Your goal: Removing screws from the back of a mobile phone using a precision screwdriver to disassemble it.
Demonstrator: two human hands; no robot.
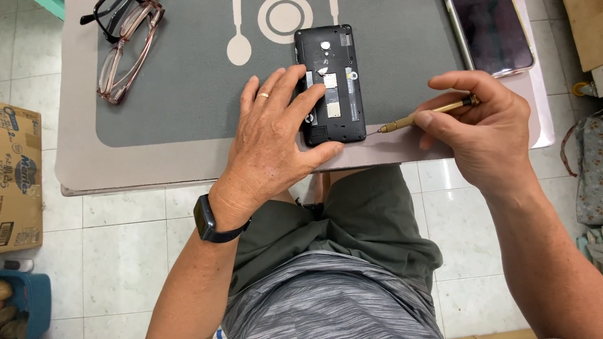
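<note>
Tabletop (157, 166) carries a grey placemat (188, 94), and at the middle of the view, towards twelve o'clock, lies a black phone (339, 56) with its back cover off, inner parts and card slots showing. The left hand (273, 135), wearing a ring and with a dark watch (210, 220) on the wrist, lies spread flat over the phone's lower left part, fingers wide, thumb pressed along its bottom edge; it pins the phone and grips nothing. At three o'clock the right hand (483, 125) is closed narrowly around a slim brass-coloured screwdriver (427, 114), pinched between thumb and forefinger; the fine tip points to nine o'clock and sits just beside the phone's lower right corner, whether touching it I cannot tell. At ten o'clock two pairs of glasses (125, 44) lie on the placemat. At one o'clock a second phone (493, 34), screen dark, rests at the tabletop's edge. At nine o'clock a cardboard box (19, 182) stands on the tiled floor
</note>
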